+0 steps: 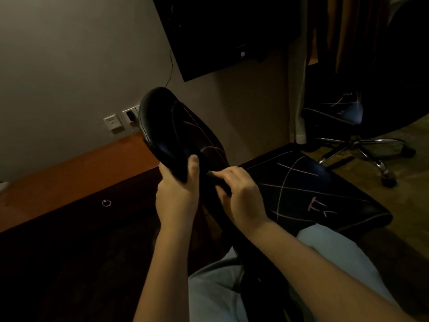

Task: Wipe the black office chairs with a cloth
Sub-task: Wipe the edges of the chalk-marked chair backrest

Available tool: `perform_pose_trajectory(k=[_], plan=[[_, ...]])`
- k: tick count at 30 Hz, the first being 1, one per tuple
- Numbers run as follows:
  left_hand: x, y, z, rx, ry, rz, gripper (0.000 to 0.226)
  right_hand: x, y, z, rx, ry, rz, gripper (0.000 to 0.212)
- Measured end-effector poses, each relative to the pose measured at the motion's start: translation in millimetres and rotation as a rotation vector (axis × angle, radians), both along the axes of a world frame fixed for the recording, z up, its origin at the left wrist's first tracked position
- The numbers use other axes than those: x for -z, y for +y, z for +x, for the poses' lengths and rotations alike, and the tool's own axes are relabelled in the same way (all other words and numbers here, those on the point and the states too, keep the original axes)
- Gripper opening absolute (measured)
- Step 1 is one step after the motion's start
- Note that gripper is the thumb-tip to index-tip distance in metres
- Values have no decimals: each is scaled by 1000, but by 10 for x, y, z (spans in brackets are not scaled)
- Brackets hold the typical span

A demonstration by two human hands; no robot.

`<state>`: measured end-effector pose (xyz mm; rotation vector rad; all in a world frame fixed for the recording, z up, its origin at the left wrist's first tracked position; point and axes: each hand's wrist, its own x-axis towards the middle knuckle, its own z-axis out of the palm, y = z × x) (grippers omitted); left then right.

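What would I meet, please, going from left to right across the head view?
Wall socket → left hand, gripping the chair backrest → right hand, pinching the cloth → second chair's chrome base.

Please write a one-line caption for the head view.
Left hand grips the black chair backrest while right hand holds a dark cloth against it.

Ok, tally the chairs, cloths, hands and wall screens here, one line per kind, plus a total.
2 black office chairs: near chair, far chair
1 cloth
2 hands: left hand, right hand
1 wall screen
Total: 6
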<state>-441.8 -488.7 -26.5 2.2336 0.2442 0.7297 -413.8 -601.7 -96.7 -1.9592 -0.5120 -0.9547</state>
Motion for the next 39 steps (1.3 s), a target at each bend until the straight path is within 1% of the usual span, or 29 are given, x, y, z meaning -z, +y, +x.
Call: perform_pose_trajectory(k=[1, 3, 5, 8, 12, 14, 16, 19, 23, 25, 27, 29, 30, 34, 37, 39], plan=[[71, -14, 22, -14, 59, 30, 69, 74, -5, 28, 6, 2, -2, 24], [252, -34, 71, -8, 174, 23, 71, 241, -48, 80, 41, 4, 0, 22], [402, -61, 82, 9, 211, 2, 73, 400, -110, 114, 82, 18, 0, 19], [519, -53, 86, 6, 138, 27, 80, 719, -205, 123, 110, 76, -2, 16], [530, -34, 86, 10, 71, 46, 84, 1212, -378, 11, 77, 262, 23, 15], [518, -45, 68, 13, 60, 47, 79, 1335, -433, -32, 65, 351, 18, 13], [511, -50, 51, 11, 51, 46, 75, 1361, -461, -29, 65, 381, 9, 14], [521, -60, 50, 10, 55, 39, 76, 1207, -478, -69, 61, 314, 69, 17], [558, -57, 78, -7, 66, 36, 77, 596, -344, -107, 45, 69, 132, 21], [569, -44, 99, -27, 71, 35, 75, 300, -224, -39, 13, -4, 124, 22], [569, -33, 121, -42, 80, 33, 67, 163, -113, 36, -22, -24, 89, 24], [568, -38, 125, -50, 89, 31, 59, 207, -43, 90, -21, -39, 57, 22], [574, -41, 122, -52, 82, 32, 58, 272, -28, 101, -6, -44, 54, 20], [609, -29, 111, -51, 40, 56, 69, 544, -46, 151, 57, -54, 69, 13], [627, -16, 119, -35, 42, 57, 71, 826, -149, 145, 69, 9, 91, 9], [616, -16, 116, -32, 36, 61, 76, 1112, -273, 100, 76, 95, 77, 10]])
